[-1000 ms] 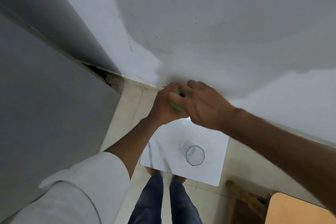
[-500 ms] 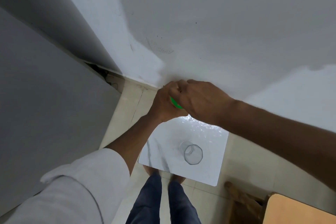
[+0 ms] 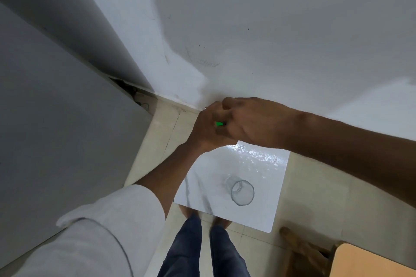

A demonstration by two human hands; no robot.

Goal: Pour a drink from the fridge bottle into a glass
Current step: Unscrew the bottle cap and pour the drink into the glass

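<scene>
Both my hands meet above the far edge of a small white marble-patterned table (image 3: 202, 186). My left hand (image 3: 207, 128) is wrapped around the bottle, of which only a sliver of green (image 3: 219, 123) shows between my fingers. My right hand (image 3: 252, 121) is closed over the bottle's top, hiding the cap. An empty clear glass (image 3: 242, 191) stands upright on the table, nearer to me and to the right of my hands, apart from them.
A large grey fridge door (image 3: 56, 130) fills the left side. White wall lies straight ahead. A wooden chair or stool (image 3: 337, 258) stands at the lower right. My legs (image 3: 202, 249) and feet are just below the table on the tiled floor.
My right hand has turned over the bottle's top, so less green shows than before. The view has shifted slightly; the glass and table stay put.
</scene>
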